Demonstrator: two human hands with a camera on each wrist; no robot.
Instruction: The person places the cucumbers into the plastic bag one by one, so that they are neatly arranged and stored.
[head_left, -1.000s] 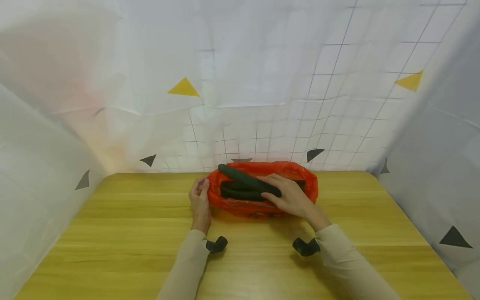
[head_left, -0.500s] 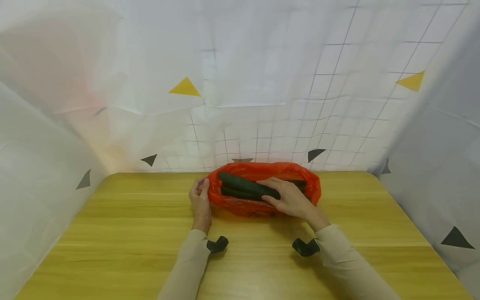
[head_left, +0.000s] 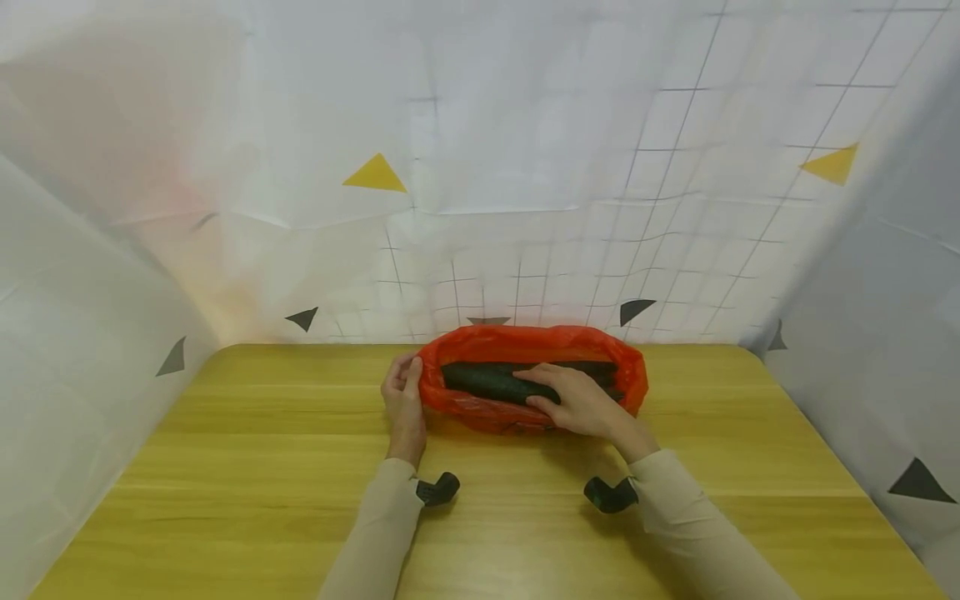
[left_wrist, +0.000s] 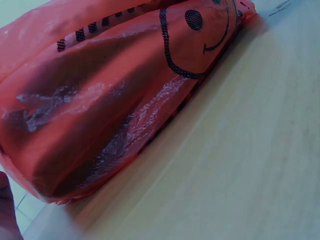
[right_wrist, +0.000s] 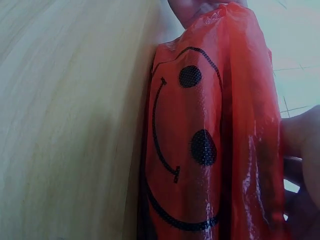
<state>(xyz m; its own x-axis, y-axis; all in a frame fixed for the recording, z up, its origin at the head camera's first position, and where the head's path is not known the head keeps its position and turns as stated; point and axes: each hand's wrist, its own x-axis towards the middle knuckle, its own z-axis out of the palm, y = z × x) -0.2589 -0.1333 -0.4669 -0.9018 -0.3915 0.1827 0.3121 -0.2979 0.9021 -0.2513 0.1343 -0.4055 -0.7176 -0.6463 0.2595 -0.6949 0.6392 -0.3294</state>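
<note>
A red plastic bag (head_left: pixel 517 337) lies on the table with its mouth spread wide, and dark green cucumbers lie lengthwise inside. My right hand (head_left: pixel 581 402) reaches over the front rim and grips the right part of the front cucumber (head_left: pixel 487 381), thumb on the near side and fingers on the far side. More cucumbers (head_left: pixel 600 367) show behind and beside that hand, partly hidden. At the bag's left end my left hand (head_left: pixel 405 400) pinches the rim. In the left wrist view the bag's side (left_wrist: pixel 115 100) shows dark long shapes through the plastic.
The wooden table (head_left: pixel 262 450) extends on both sides and in front of the bag. White sheets with a grid and triangles (head_left: pixel 375 173) stand behind and at the sides. Black wrist devices (head_left: pixel 438 489) sit on both sleeves.
My right hand has lowered the front cucumber's left end, from tilted up over the bag's back rim to flat alongside the others. The left hand has kept its hold on the bag.
</note>
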